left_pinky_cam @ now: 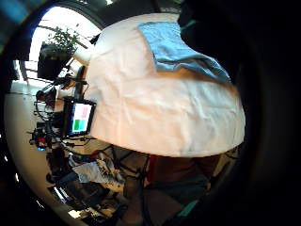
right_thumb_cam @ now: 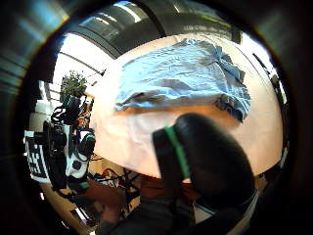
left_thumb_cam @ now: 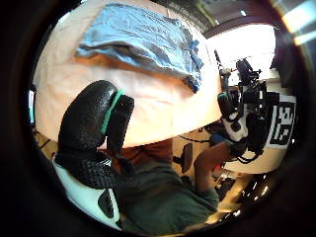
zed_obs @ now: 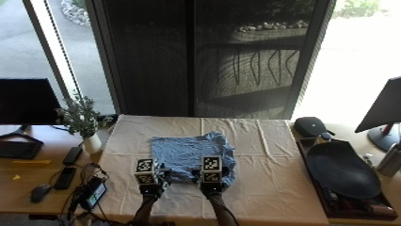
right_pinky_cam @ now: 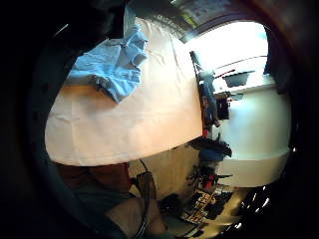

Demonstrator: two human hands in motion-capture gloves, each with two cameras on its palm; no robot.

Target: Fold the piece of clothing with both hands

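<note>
Blue garment (zed_obs: 191,157) flat on table (zed_obs: 269,188), long axis crosswise, just ahead of both hands; L hand (zed_obs: 150,182) & R hand (zed_obs: 212,184) at near hem, equally close; finger state: cannot tell.

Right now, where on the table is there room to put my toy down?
The white tablecloth is bare between the blue garment and the table's right edge, and in a strip behind the garment toward the window. Left of the garment is a narrower bare strip. The near edge is crowded: the left hand and right hand hover there.
</note>
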